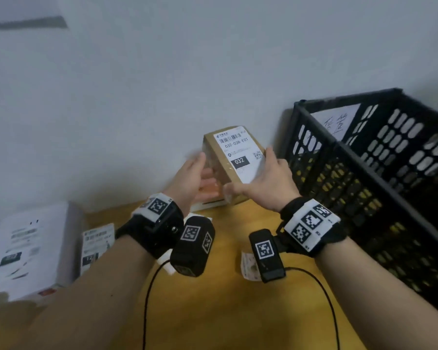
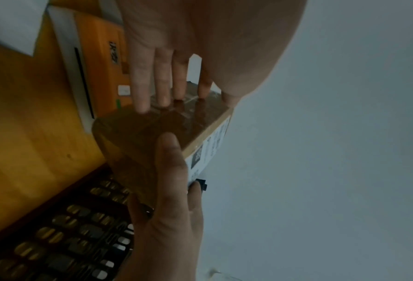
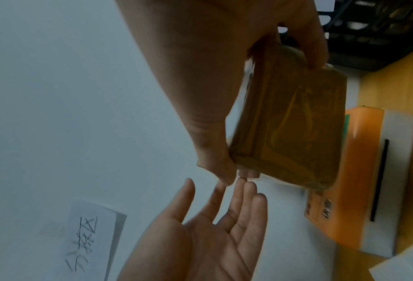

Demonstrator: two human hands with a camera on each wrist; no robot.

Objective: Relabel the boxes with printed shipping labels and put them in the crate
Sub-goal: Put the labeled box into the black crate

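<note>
i count one brown cardboard box (image 1: pixel 228 157) in the hands, lifted above the wooden surface (image 1: pixel 225 311) just left of the one black crate (image 1: pixel 379 178). its top carries one white shipping label (image 1: pixel 240 154) reading "032-038-e01" under a barcode, with a black block marked "032" and a small qr code beside it.

my right hand (image 1: pixel 263 184) grips the box, thumb along the near edge and fingers curled round the far side. my left hand (image 1: pixel 192 180) is spread, fingers straight; in the left wrist view the fingertips (image 2: pixel 162 98) touch the box's taped side, while in the right wrist view they sit just clear of it, so i cannot tell if there is contact.

on the surface i see one orange and white box (image 2: pixel 99 57) under the held one, and one larger white box (image 1: pixel 28 246) at far left with a printed label on top, too blurred to read. one loose label (image 1: pixel 96 246) lies beside it, and a small paper scrap (image 1: pixel 249 266) near my right wrist. inside the crate leans one white sheet (image 1: pixel 336 120) with handwritten characters.
</note>
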